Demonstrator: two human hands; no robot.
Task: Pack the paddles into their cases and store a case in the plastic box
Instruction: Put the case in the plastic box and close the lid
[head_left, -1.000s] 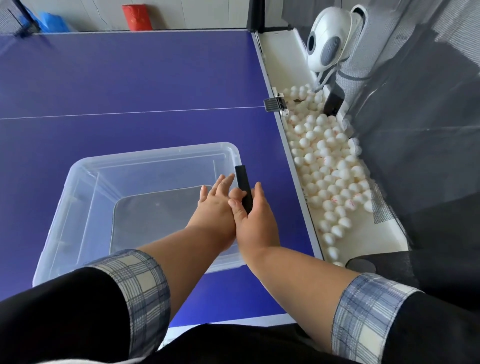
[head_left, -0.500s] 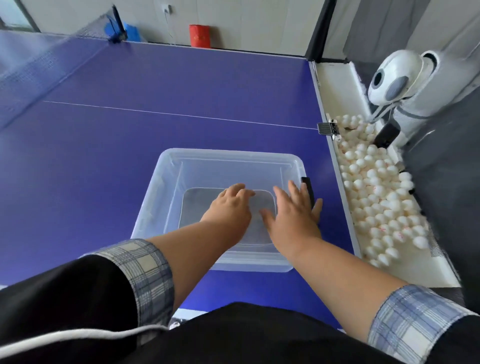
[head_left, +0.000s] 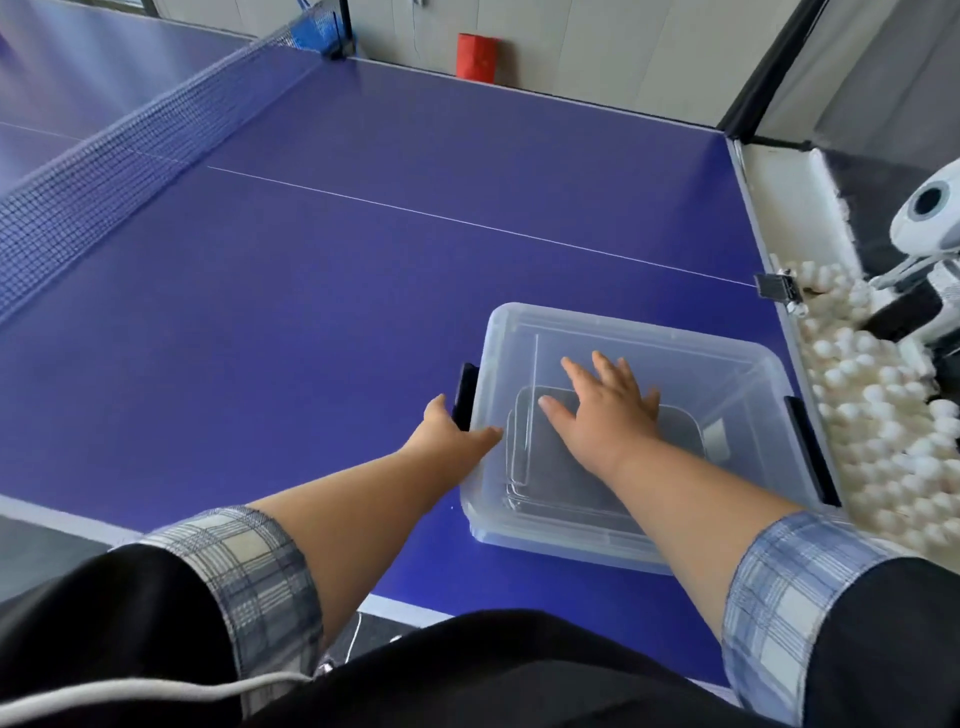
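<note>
A dark case (head_left: 597, 462) already lay inside the lidded plastic box (head_left: 748, 364) on the desk (head_left: 363, 260); right hand (head_left: 605, 415) spread flat on top, left hand (head_left: 449, 434) at the black latch (head_left: 464, 395), grip unclear. Storing looked nearly finished.

Table-tennis hall: blue table (head_left: 363, 270), net (head_left: 130, 156), ball-feeding robot (head_left: 930, 223).
</note>
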